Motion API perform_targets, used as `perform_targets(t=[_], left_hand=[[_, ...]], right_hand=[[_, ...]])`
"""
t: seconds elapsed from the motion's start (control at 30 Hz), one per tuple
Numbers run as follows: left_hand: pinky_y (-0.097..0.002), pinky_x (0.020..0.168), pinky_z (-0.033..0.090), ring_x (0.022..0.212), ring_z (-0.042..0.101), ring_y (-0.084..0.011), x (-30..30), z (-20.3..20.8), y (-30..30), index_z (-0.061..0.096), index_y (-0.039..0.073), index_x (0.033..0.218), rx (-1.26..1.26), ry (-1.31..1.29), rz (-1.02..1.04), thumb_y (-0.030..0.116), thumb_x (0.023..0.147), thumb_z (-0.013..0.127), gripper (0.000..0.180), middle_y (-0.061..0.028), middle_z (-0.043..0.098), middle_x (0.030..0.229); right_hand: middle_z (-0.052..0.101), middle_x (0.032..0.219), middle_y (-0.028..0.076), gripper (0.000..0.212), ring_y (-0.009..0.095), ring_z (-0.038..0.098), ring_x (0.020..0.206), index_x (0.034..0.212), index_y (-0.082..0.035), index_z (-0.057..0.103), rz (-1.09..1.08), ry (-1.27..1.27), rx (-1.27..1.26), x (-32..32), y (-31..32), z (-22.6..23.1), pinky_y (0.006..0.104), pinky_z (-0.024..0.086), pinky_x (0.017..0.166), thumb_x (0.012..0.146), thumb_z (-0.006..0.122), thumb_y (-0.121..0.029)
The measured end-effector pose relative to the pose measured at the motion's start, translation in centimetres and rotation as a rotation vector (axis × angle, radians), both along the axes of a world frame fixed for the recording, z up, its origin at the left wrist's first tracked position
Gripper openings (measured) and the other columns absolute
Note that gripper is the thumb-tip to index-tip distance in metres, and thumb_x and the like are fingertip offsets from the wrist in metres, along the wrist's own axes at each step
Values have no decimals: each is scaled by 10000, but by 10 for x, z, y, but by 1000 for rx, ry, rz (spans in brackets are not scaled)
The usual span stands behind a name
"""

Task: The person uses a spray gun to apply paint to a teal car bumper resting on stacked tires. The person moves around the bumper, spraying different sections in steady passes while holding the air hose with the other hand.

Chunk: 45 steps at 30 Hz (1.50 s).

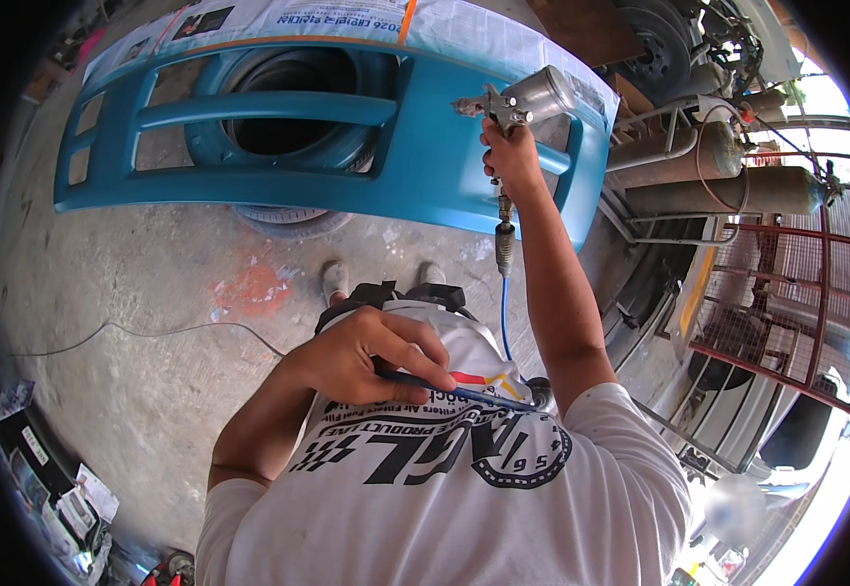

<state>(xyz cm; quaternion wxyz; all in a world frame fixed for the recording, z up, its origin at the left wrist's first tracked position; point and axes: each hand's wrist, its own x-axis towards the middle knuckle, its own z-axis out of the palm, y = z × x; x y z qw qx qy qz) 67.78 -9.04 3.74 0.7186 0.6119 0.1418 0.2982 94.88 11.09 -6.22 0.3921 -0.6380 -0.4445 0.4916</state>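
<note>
My right hand [511, 156] is closed round the handle of a metal spray gun [540, 95] with a silver cup. The gun is over the right part of a teal-painted car bumper [445, 146], its nozzle pointing left. From a coupling [505, 244] below the handle, a blue air hose [505, 317] runs down toward my waist. In front of my chest, my left hand [376, 354] pinches a dark blue stretch of hose [474, 394]. Whether the gun is spraying I cannot tell.
The bumper lies over stacked tyres [293, 210], with newspaper [308, 21] along its far edge. A thin hose [151, 333] trails over the concrete floor [122, 273] at left. Gas cylinders [679, 151] on a metal rack and a red-framed mesh [777, 283] stand at right.
</note>
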Motion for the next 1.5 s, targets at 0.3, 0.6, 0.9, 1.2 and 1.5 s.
perform_targets(t=[0.3, 0.6, 0.9, 1.2, 1.5], left_hand=[[-308, 786, 559, 898, 709, -190, 9, 1, 5, 805, 100, 1046, 44, 0, -3, -48, 718, 862, 364, -69, 739, 987], [-309, 795, 564, 897, 716, -198, 49, 7, 9, 808, 87, 1026, 19, 9, -61, -52, 715, 860, 345, -83, 741, 981], [-305, 825, 569, 913, 724, -210, 75, 12, 3, 807, 70, 1016, 5, 73, -97, -70, 700, 860, 350, -101, 740, 998], [-304, 841, 566, 928, 724, -213, 74, 14, 4, 807, 71, 1019, -14, 81, -108, -74, 702, 855, 351, -106, 741, 1013], [-300, 846, 550, 939, 715, -197, 42, 11, 6, 805, 78, 1035, 3, 63, -173, -39, 728, 851, 332, -84, 739, 1025]], right_hand=[[578, 719, 4, 261, 94, 486, 470, 951, -26, 607, -51, -230, -90, 84, -29, -35, 301, 401, 403, 992, 652, -280], [536, 595, 12, 283, 123, 503, 437, 872, -44, 581, -327, -664, 45, 262, -58, -83, 316, 410, 392, 960, 684, -293], [730, 934, 213, 473, 368, 730, 751, 1172, -11, 658, -496, -926, 17, 392, -82, -82, 455, 570, 694, 898, 704, -394], [730, 1038, 214, 501, 388, 730, 859, 1320, -73, 579, -490, -879, -37, 362, -104, -80, 455, 570, 759, 940, 658, -391], [564, 713, 9, 256, 94, 504, 492, 995, -44, 552, -329, -393, -145, 173, -99, -47, 292, 418, 415, 982, 662, -274]])
